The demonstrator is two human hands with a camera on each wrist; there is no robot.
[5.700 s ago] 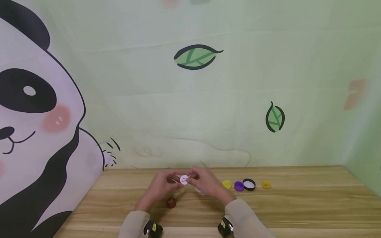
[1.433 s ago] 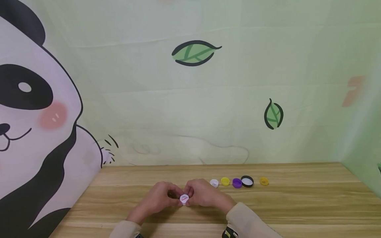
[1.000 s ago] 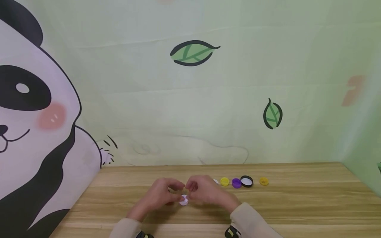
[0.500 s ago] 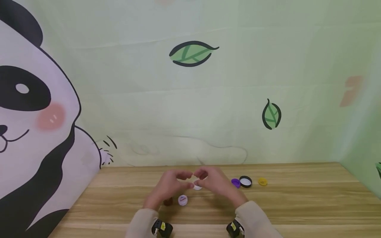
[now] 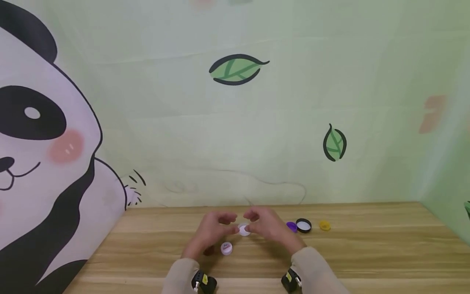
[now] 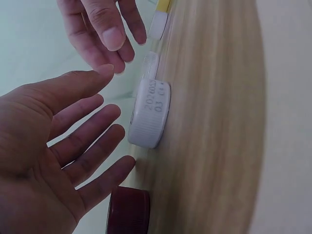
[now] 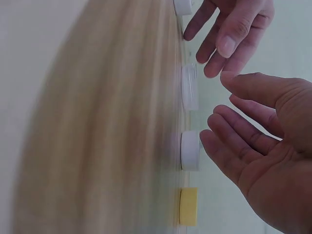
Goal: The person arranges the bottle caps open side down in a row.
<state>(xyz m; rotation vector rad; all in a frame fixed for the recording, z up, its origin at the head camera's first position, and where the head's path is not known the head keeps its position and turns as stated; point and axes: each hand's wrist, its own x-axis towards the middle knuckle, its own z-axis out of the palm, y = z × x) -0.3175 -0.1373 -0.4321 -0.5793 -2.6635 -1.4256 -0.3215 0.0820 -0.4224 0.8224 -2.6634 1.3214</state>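
Note:
Both hands hover just above the table, fingers spread and holding nothing. The left hand (image 5: pixel 213 229) and the right hand (image 5: pixel 269 226) flank a white cap (image 5: pixel 244 230) that lies between their fingertips. Nearer the person lies a white cap with red print (image 5: pixel 226 248); its ribbed side (image 6: pixel 148 114) carries stamped digits in the left wrist view. A dark red cap (image 6: pixel 127 212) stands below the left fingers there, mostly hidden by the wrist in the head view. The right wrist view shows a clear-edged cap (image 7: pixel 189 87), another white cap (image 7: pixel 190 150) and a yellow cap (image 7: pixel 188 206) in a row.
Right of the right hand lie a purple cap (image 5: pixel 291 227), a black ring-shaped lid with a white inside (image 5: pixel 303 225) and an orange-yellow cap (image 5: pixel 324 225). The wooden table (image 5: pixel 367 253) meets a green wall cloth with a panda and leaves.
Both hands have let go of the printed white cap, which now lies on the table. They have moved away toward the table's back, around the other white cap, and their fingertips have parted slightly.

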